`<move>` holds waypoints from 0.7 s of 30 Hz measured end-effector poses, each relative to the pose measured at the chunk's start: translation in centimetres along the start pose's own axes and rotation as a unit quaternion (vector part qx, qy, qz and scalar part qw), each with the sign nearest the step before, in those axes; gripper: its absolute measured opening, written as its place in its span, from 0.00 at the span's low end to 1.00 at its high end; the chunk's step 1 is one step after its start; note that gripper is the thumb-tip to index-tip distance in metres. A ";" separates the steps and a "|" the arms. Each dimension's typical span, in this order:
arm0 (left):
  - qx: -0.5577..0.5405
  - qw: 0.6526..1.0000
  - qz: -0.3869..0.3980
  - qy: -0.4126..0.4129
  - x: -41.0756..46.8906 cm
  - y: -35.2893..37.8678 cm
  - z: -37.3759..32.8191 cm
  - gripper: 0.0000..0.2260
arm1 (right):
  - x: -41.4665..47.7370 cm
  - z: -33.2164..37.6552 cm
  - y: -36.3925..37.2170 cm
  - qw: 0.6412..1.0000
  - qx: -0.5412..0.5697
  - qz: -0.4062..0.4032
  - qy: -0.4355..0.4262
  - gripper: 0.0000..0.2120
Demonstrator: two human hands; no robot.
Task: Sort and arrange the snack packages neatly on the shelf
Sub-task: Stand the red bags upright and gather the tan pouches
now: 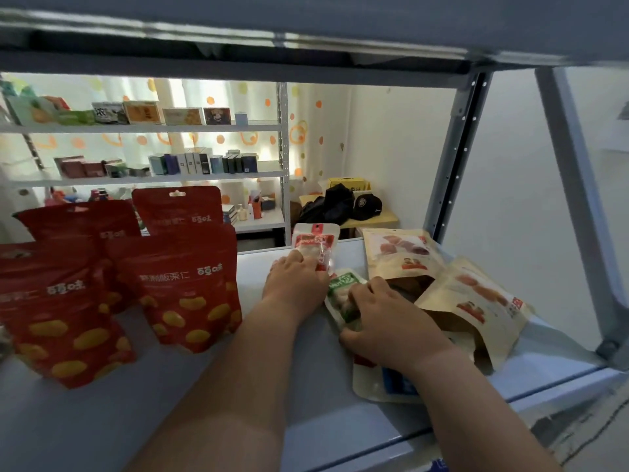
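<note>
several red pouches (183,287) stand on the grey shelf (102,420), white wall (391,148) behind.

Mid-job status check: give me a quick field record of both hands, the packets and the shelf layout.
left hand: holds small red-and-white packet upright
right hand: grips small green-and-white packet, just right of the red-and-white one
left side: four red chestnut pouches, standing in two rows
right side: kraft paper pouches, leaning and overlapping
under right wrist: beige pouch with blue label, lying flat
</note>
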State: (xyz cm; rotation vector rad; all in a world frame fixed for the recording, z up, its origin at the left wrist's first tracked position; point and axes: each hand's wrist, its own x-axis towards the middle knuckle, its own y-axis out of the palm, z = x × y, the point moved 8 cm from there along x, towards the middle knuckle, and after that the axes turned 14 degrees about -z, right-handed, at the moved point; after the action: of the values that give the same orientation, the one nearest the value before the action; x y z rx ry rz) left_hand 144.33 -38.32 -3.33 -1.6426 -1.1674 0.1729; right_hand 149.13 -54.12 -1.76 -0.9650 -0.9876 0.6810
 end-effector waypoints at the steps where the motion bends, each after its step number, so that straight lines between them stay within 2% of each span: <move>1: 0.004 1.000 -0.005 0.009 -0.1 0.0 -0.2 0.17 | 0.0 -0.1 -0.1 1.000 0.004 -0.003 0.002 0.27; 9: 0.013 0.999 0.019 -0.023 0.2 0.6 1.2 0.22 | 0.1 0.9 -0.2 0.998 0.050 -0.010 -0.027 0.16; 13: -0.019 0.999 0.029 -0.035 0.0 0.3 1.6 0.25 | 0.1 1.1 -0.1 0.998 0.057 -0.002 -0.036 0.18; 15: -0.009 0.998 0.049 -0.033 -0.3 0.6 1.6 0.24 | 0.1 1.3 0.0 0.997 0.060 -0.004 -0.045 0.20; 21: -0.019 0.998 0.045 -0.049 -0.4 0.0 1.6 0.21 | 0.3 1.6 0.5 0.995 0.069 -0.014 -0.069 0.21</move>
State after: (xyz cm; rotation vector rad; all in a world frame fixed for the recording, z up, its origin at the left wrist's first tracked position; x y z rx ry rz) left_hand 143.17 -37.55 -4.21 -1.7382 -1.1764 0.2930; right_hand 147.75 -53.12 -1.76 -0.7898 -1.0590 0.7904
